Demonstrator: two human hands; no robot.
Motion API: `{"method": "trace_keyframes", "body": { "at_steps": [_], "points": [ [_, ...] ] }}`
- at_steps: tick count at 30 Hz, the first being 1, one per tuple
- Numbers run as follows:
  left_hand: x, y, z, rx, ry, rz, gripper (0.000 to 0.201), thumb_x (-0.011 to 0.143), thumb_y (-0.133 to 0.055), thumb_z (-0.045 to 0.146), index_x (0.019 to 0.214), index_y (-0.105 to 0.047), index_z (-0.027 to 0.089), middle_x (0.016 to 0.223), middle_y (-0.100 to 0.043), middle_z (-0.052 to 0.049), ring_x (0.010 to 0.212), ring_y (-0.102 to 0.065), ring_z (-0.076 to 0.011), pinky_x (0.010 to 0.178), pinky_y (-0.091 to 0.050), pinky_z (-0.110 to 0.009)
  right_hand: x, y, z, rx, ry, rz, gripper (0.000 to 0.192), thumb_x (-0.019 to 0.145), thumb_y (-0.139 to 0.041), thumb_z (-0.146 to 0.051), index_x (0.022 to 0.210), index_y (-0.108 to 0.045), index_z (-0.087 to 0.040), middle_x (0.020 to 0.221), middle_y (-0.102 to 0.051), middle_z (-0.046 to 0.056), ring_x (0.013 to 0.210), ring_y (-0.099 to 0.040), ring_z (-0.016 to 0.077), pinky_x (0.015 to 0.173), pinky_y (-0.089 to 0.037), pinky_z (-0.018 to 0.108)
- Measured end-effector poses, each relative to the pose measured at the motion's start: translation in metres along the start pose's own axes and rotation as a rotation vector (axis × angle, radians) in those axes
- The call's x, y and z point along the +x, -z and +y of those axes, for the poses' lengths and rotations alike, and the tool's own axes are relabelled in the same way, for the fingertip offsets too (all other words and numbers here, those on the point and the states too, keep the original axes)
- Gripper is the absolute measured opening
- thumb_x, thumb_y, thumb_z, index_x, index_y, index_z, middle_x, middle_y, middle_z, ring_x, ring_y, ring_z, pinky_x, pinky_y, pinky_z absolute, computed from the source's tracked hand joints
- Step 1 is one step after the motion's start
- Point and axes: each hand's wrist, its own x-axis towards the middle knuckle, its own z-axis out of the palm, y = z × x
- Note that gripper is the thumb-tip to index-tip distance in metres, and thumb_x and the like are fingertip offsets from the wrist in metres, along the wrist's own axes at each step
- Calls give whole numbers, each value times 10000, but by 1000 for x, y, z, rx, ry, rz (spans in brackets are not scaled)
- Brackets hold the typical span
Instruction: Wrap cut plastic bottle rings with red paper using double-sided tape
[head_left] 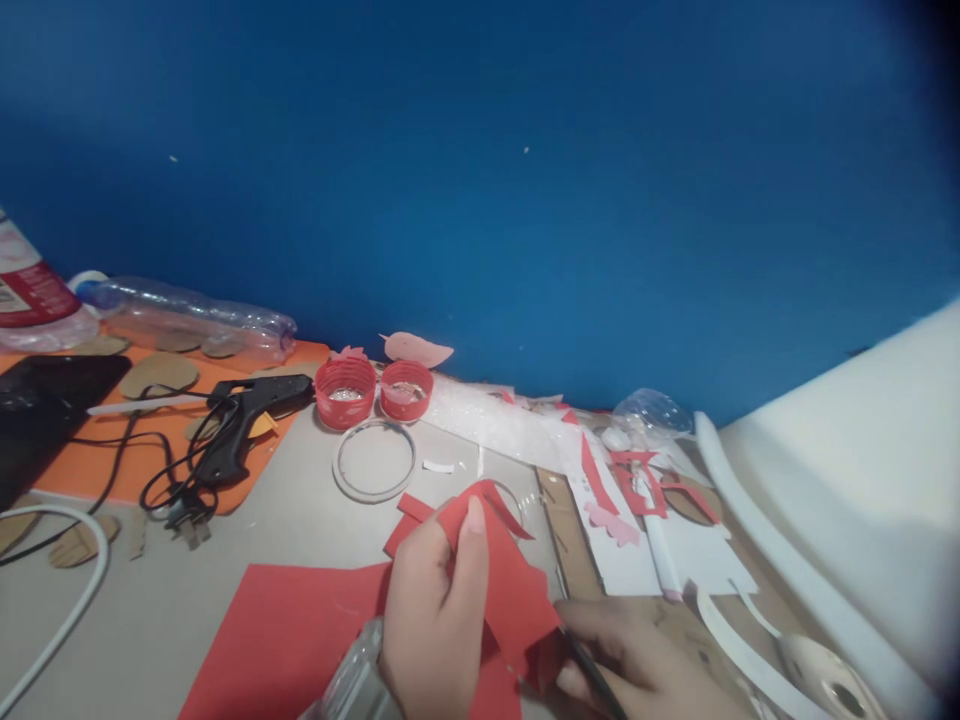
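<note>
My left hand (435, 610) is closed on a cut piece of red paper (517, 590), with the thumb pressed on its upper part. At the paper's lower right edge, my right hand (637, 655) is closed around a slim dark-handled tool (592, 675). Whether it is scissors or a knife I cannot tell, as the fingers cover much of it. Beneath the left hand lies a larger red sheet (285, 630). Small red paper strips (405, 520) are just beyond the left knuckles.
At left, a black glue gun (247, 420) with its cord lies partly over an orange sheet (300, 360), near a clear plastic bottle (202, 315). Two red ribbed cups (345, 395) and a tape ring (373, 460) sit ahead. Paper scraps (615, 525) lie right, before a blue wall (480, 200).
</note>
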Motion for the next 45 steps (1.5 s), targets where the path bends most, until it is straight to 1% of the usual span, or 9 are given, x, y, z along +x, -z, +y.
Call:
{"method": "trace_keyframes", "body": {
  "at_steps": [5, 13, 16, 23, 26, 31, 36, 41, 45],
  "points": [
    [-1, 1, -1, 87, -11, -13, 466, 871, -402, 583, 590, -440, 212, 509, -427, 29, 493, -439, -131, 482, -371, -229, -2, -3, 8, 40, 56, -14, 323, 892, -501, -431, 774, -643, -166, 587, -503, -38, 566, -454, 115, 526, -328, 198],
    [-3, 2, 4, 100, -62, 0, 441, 880, -425, 536, 585, -425, 207, 506, -420, 46, 489, -423, -115, 489, -358, -230, -4, -3, 10, 98, 53, -1, 242, 883, -512, -295, 679, -555, -173, 617, -529, -41, 586, -460, 104, 537, -324, 186],
    [-3, 2, 3, 134, -64, 31, 422, 881, -429, 512, 587, -449, 209, 504, -417, 49, 504, -446, -127, 518, -372, -241, -5, -3, 10, 63, 51, 23, 304, 901, -480, -348, 656, -542, -180, 605, -541, -32, 590, -487, 116, 545, -339, 193],
    [-4, -1, 1, 221, -38, 141, 405, 877, -432, 471, 567, -477, 214, 509, -432, 41, 542, -496, -153, 553, -375, -257, -6, -1, 5, -27, 62, 60, 350, 906, -461, -426, 722, -637, -186, 633, -579, -17, 590, -511, 128, 543, -361, 202],
    [-5, -1, 3, 218, -4, 127, 415, 873, -426, 510, 582, -481, 218, 513, -391, 46, 533, -465, -153, 544, -368, -258, -7, -1, 3, -3, 58, 59, 350, 907, -455, -422, 747, -656, -184, 662, -611, -8, 609, -531, 134, 544, -364, 204],
    [-5, -1, 7, 171, -44, 91, 443, 864, -448, 523, 546, -357, 229, 518, -409, 39, 532, -443, -144, 533, -369, -247, -9, -1, 5, -28, 81, 104, 357, 890, -485, -450, 710, -635, -180, 640, -621, -8, 598, -545, 138, 525, -343, 213],
    [-3, 0, 4, 107, -107, 47, 457, 866, -472, 528, 542, -377, 220, 493, -428, 43, 500, -436, -127, 507, -379, -237, -11, 0, 3, -16, 121, 108, 322, 891, -497, -378, 660, -588, -173, 595, -592, -26, 565, -534, 122, 497, -303, 207],
    [-1, 1, 1, 98, -135, 36, 453, 863, -473, 533, 551, -448, 206, 505, -487, 27, 515, -483, -136, 529, -420, -243, -16, 5, -6, -1, 144, 69, 296, 898, -482, -353, 719, -633, -173, 641, -612, -18, 610, -561, 134, 527, -347, 203],
    [-1, 3, 1, 123, -118, 34, 476, 844, -473, 580, 545, -453, 209, 505, -481, 23, 525, -487, -150, 529, -412, -254, -17, 6, -10, -9, 126, 68, 324, 904, -468, -367, 720, -650, -173, 664, -652, -7, 621, -578, 136, 545, -364, 203]
  ]
}}
